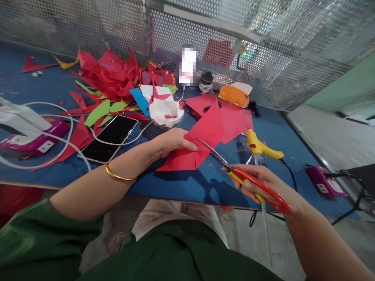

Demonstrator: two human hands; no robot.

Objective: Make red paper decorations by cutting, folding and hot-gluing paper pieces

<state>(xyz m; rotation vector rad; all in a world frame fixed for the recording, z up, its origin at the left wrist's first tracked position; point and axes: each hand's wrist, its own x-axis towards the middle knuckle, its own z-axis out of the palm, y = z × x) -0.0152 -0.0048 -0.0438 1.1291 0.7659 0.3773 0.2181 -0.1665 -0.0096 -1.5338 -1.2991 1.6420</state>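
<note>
My left hand (177,141) grips a folded piece of red paper (209,127), its thumb pressed on top and the other fingers hidden behind. The paper is held above the blue table (172,185). My right hand (254,181) is closed around scissors (258,186) with red and yellow handles. Their blades point up and left, and the tip meets the red paper just beside my left thumb. Whether the blades are cutting into the paper cannot be made out. More red paper (238,119) lies flat on the table behind the held piece.
A yellow glue gun (260,146) lies right of the paper. Red paper scraps (114,74) heap at the back left, near a dark phone (111,138) crossed by a white cable. A bowl (166,113), a lit screen (187,66) and purple power strips (326,182) stand around.
</note>
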